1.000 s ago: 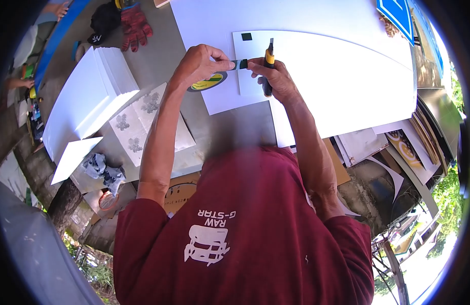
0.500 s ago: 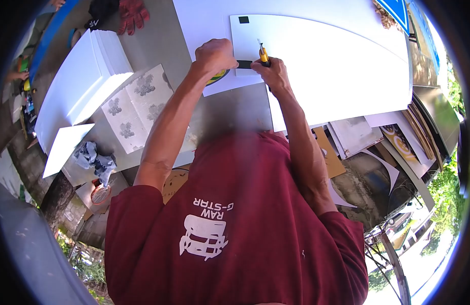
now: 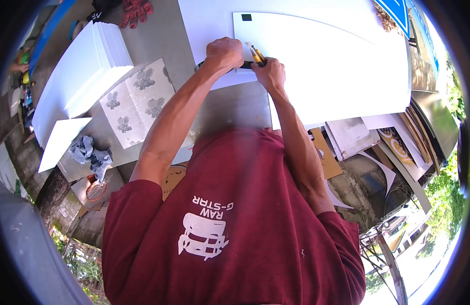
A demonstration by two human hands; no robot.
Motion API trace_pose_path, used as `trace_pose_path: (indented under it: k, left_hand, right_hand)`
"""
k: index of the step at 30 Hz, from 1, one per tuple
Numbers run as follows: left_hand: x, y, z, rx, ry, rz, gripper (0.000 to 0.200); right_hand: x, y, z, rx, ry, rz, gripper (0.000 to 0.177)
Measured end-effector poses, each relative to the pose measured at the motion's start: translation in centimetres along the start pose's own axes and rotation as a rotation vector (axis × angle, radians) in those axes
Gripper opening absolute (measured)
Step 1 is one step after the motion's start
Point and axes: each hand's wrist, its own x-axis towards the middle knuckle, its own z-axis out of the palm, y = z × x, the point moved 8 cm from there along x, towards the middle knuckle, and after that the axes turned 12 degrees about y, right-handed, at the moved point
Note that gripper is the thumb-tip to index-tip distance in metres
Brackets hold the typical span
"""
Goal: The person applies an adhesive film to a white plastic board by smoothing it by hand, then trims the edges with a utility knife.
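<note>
My left hand point(image 3: 225, 53) is closed around a roll of black tape point(image 3: 198, 66), mostly hidden behind the fist and wrist. A short strip of black tape point(image 3: 247, 65) spans the gap to my right hand point(image 3: 270, 74). That hand is closed on a yellow and black utility knife point(image 3: 257, 55), its tip pointing up and left, and its thumb is at the strip. Both hands are over the left edge of a large white sheet point(image 3: 336, 66). A small black tape square point(image 3: 246, 17) sits at the sheet's upper left corner.
Left of my arms stands a stack of white boards point(image 3: 77, 71), beside a paper with grey floral prints point(image 3: 136, 104). A crumpled grey rag point(image 3: 92, 156) lies nearer. Red gloves point(image 3: 136, 12) rest at the back. Board offcuts point(image 3: 354, 137) are piled at the right.
My left hand has moved right, closer to my right hand, and the exposed tape between them is shorter. The knife has tilted to the left.
</note>
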Motion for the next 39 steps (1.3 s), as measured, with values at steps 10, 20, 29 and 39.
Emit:
trace_pose_path:
  k: [10,20,29,39]
  left_hand:
    - [-0.1,0.5,-0.1,0.043,-0.02,0.022,0.028]
    - [-0.3,0.0,0.1,0.011,0.009,-0.002,0.028]
    - [-0.4,0.1,0.7,-0.007,0.039,0.011,0.034]
    - [-0.9,0.4,0.2,0.05,-0.003,-0.024,0.025]
  right_hand:
    - [0.0,-0.5,-0.2,-0.029,-0.02,-0.013,0.041]
    - [-0.5,0.5,0.2,0.051,0.083,0.071,0.049]
    - [-1.6,0.3,-0.3,-0.074,0.082,0.143,0.059]
    - [-3.3,1.0,-1.0,0.254,0.003,0.098,0.059]
